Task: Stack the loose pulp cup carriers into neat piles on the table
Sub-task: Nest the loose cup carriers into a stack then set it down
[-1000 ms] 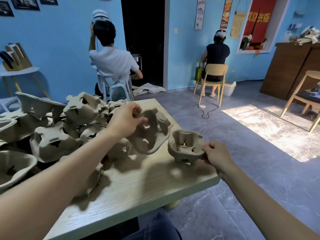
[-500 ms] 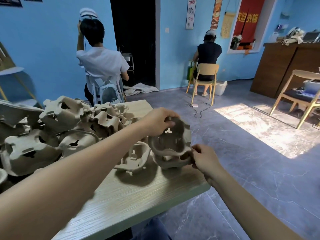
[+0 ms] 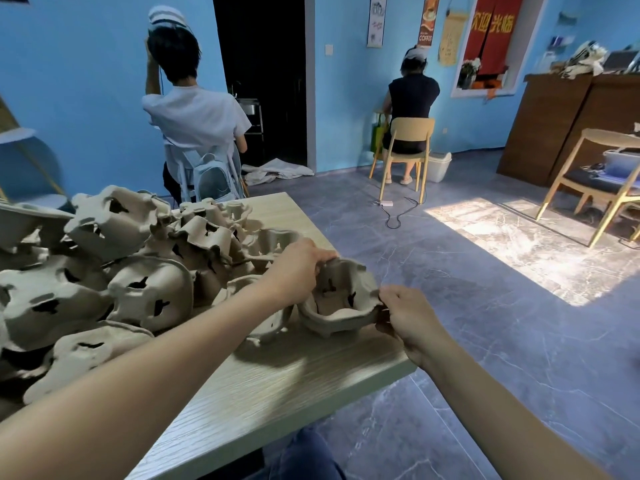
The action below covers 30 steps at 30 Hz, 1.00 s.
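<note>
Right now both hands grip the nested pulp cup carriers (image 3: 341, 299) at the worktop (image 3: 277, 386) edge; left hand (image 3: 299, 268) fingers curled over the far rim, right hand (image 3: 407, 315) pinching the near one.

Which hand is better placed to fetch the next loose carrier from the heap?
Left. The left hand sits beside the heap of loose carriers; the right hand pinches the started stack at the table's outer corner, steadying it.

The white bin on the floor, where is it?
In the head view, the white bin stands far back on the floor by the blue wall, right beside the wooden chair where a person in dark clothes sits.
</note>
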Each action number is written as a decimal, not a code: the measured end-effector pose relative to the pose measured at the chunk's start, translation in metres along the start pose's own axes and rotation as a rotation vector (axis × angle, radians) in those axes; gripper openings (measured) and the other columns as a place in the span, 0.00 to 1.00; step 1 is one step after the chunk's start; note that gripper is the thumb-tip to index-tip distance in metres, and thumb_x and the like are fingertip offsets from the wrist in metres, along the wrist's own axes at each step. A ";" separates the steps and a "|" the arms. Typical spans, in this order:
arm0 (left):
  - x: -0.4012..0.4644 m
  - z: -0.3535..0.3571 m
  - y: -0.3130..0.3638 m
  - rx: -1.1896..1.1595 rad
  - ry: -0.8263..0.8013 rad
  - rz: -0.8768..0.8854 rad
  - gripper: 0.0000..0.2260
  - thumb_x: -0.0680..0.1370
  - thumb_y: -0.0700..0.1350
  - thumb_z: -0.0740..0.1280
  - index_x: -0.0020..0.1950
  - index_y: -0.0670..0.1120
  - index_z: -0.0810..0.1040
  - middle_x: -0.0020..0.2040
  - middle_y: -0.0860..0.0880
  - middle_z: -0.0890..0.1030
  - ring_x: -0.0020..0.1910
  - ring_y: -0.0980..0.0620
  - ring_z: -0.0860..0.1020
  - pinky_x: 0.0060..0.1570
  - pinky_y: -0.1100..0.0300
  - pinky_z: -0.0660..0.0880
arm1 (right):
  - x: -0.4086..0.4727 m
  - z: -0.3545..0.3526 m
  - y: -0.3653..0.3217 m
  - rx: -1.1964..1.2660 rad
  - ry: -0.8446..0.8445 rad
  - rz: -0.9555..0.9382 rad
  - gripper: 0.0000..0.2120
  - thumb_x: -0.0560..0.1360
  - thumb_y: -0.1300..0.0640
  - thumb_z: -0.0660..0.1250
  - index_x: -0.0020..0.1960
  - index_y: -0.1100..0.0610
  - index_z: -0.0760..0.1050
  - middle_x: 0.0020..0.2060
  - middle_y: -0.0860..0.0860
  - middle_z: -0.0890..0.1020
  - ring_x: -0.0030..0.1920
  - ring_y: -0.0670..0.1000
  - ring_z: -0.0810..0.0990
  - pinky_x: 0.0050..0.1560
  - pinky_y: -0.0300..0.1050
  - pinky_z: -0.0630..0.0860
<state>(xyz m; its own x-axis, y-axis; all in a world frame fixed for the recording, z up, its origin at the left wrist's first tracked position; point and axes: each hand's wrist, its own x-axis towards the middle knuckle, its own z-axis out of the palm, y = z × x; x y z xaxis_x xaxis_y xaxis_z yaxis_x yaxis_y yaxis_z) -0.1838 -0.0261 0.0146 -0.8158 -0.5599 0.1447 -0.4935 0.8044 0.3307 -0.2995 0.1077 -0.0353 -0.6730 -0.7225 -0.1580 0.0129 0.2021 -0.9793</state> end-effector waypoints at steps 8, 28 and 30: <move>-0.003 0.012 -0.005 0.061 0.015 0.003 0.17 0.80 0.38 0.57 0.65 0.49 0.76 0.61 0.45 0.74 0.61 0.43 0.68 0.63 0.53 0.63 | -0.006 0.002 0.001 -0.074 -0.001 -0.046 0.11 0.79 0.55 0.63 0.41 0.60 0.71 0.34 0.56 0.68 0.32 0.51 0.69 0.33 0.42 0.72; -0.083 -0.018 -0.077 0.074 -0.029 -0.523 0.11 0.76 0.41 0.64 0.57 0.39 0.73 0.58 0.40 0.78 0.58 0.42 0.76 0.48 0.56 0.70 | 0.000 0.019 0.007 -0.107 0.124 -0.087 0.13 0.77 0.58 0.64 0.34 0.59 0.69 0.27 0.53 0.69 0.31 0.51 0.68 0.41 0.49 0.66; -0.083 -0.020 -0.082 0.052 -0.009 -0.475 0.14 0.74 0.40 0.66 0.60 0.42 0.75 0.58 0.43 0.79 0.57 0.44 0.76 0.51 0.56 0.72 | -0.001 0.016 0.007 -0.111 0.127 -0.092 0.13 0.77 0.58 0.64 0.34 0.59 0.68 0.27 0.53 0.67 0.29 0.51 0.67 0.40 0.49 0.65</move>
<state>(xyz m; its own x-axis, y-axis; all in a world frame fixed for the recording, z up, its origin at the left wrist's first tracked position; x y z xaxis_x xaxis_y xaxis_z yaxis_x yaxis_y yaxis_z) -0.0694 -0.0491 -0.0055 -0.4990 -0.8664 -0.0190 -0.8265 0.4692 0.3111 -0.2870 0.0991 -0.0437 -0.7555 -0.6537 -0.0442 -0.1300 0.2157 -0.9678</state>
